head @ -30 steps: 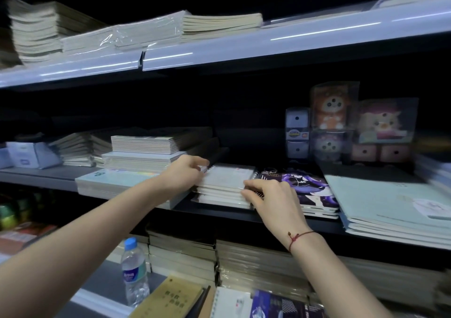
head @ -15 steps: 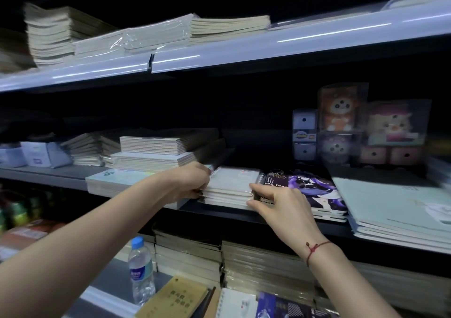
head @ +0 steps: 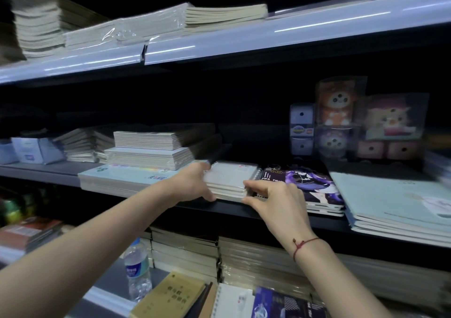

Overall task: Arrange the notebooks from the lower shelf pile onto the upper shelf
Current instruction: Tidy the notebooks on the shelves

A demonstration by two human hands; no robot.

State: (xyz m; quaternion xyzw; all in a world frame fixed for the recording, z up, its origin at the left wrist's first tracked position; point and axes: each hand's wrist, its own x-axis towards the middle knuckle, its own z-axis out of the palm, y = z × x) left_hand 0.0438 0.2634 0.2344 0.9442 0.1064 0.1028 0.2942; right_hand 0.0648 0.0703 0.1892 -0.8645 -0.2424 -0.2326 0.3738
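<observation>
Two hands frame a short stack of white spiral notebooks (head: 229,179) on the middle shelf (head: 44,172). Left hand (head: 192,183): fingers curled round the stack's left edge, thumb reaching under the near corner. Right hand (head: 275,203): thumb and forefinger pinching the near right corner, other fingers loosely bent over the purple-cover notebooks (head: 302,185) just to the right.

Stack position: between the pale green pad pile (head: 122,178) on the left and the purple covers on the right, touching or nearly touching both; near edge about flush with the shelf lip.

Judged step: squaring the stack where it sits. Whether it lies flat or is slightly raised cannot be told.

To do it well: press evenly from both sides so the spiral bindings line up, keep the right fingers clear of the purple covers so they are not dragged, and tap the near edge back level with its neighbours. More notebooks (head: 234,303) lie below, near the water bottle (head: 136,271).
</observation>
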